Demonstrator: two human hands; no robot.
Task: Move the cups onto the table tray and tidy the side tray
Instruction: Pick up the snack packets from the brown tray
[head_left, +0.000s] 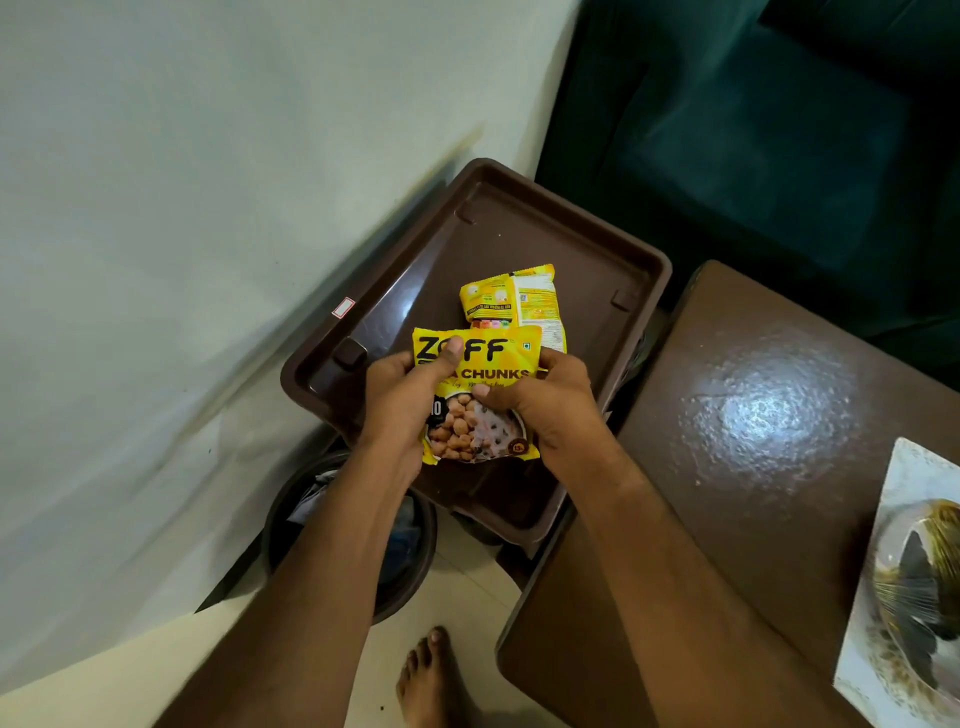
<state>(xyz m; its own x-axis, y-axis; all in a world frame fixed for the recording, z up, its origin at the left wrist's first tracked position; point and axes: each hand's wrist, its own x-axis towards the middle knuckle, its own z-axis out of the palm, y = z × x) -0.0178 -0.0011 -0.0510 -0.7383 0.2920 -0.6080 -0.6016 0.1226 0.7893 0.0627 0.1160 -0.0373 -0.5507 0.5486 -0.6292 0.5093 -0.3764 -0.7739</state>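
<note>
**Side tray: both hands on a snack packet**

The brown side tray (597, 270) sits wedged between the pale wall (182, 208) on the left and the brown counter (753, 415) on the right, with a dark green sofa (753, 130) beyond it. Its far half is bare; the raised rim encloses it all round. A dark bin (405, 587) stands on the floor below the near left corner.

A yellow packet (475, 400) is held over the near half of the tray. A second yellow packet (519, 301) lies flat on the tray just beyond it.

The left hand (400, 400) is closed on the held packet's left edge, thumb across the front. The right hand (550, 405) is closed on its right edge. Both forearms reach forward, converging.

A patterned tray (893, 597) lies on the counter's right edge.
</note>
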